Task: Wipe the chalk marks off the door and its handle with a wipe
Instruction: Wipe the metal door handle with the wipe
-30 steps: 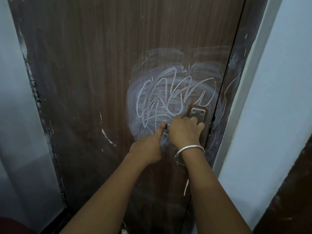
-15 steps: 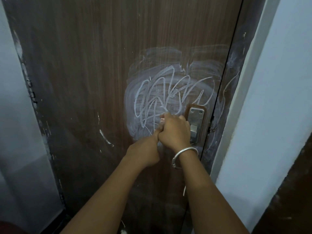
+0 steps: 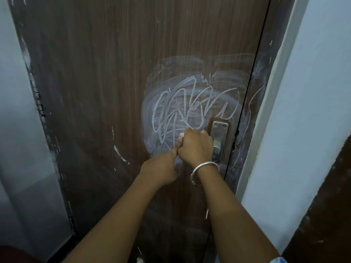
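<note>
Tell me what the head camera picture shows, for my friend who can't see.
Two hands meet against a brown door, the right hand curled round a small pale wipe at the bottom of a white chalk scribble. The left hand touches it from below; a metal handle plate sits beside them.

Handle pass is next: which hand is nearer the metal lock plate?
Right. The right hand, gripping the wipe, sits just left of the metal lock plate; the left hand is lower and farther left.
</note>
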Demonstrator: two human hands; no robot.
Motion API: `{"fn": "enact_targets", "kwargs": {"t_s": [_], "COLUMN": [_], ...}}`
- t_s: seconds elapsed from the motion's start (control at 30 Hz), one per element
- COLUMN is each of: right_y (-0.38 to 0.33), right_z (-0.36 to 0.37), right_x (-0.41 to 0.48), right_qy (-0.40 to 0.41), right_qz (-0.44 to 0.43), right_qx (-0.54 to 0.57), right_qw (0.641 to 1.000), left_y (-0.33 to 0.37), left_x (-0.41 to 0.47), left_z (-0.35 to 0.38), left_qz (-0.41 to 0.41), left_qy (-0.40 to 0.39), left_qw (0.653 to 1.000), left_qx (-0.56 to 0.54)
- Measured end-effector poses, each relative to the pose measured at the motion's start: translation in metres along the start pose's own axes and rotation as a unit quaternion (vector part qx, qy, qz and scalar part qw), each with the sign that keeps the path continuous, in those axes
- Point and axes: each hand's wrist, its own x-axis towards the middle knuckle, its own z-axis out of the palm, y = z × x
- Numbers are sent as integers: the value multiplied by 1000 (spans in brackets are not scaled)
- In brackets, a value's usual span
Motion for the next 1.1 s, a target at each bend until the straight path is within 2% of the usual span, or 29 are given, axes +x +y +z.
{"fn": "enact_targets", "kwargs": {"t_s": [0.07, 0.17, 0.3, 0.53, 0.7, 0.77, 0.87, 0.97, 1.1], "right_y": [-3, -2, 0, -5, 2, 7, 15, 23, 32], "right_z": [8, 12, 10, 0, -6, -7, -10, -15, -19], "right_x": [-3, -3, -3, -1, 0, -1, -6, -10, -19], "right_qy": [37, 51, 40, -12, -21, -1, 50, 44, 81], "right_qz": [4, 5, -4, 42, 38, 33, 57, 44, 28], "right_qx": [-36, -42, -30, 20, 87, 123, 250, 356, 396], "right_qw": [999, 998, 999, 999, 995, 992, 965, 932, 914], "left_y": [-3, -5, -7, -9, -2, 2, 3, 4, 12], "left_x": [1, 0, -3, -15, -20, -20, -17, -12, -3], "left_z": [2, 3, 0, -19, -28, -27, -21, -12, -3], "left_qz": [10, 9, 17, 20, 43, 48, 51, 51, 71], "left_qy": [2, 1, 0, 5, 9, 2, 3, 18, 64], "left_qw": [1000, 1000, 1000, 1000, 999, 999, 998, 998, 995], "left_qx": [-2, 6, 11, 8, 17, 23, 31, 22, 28]}}
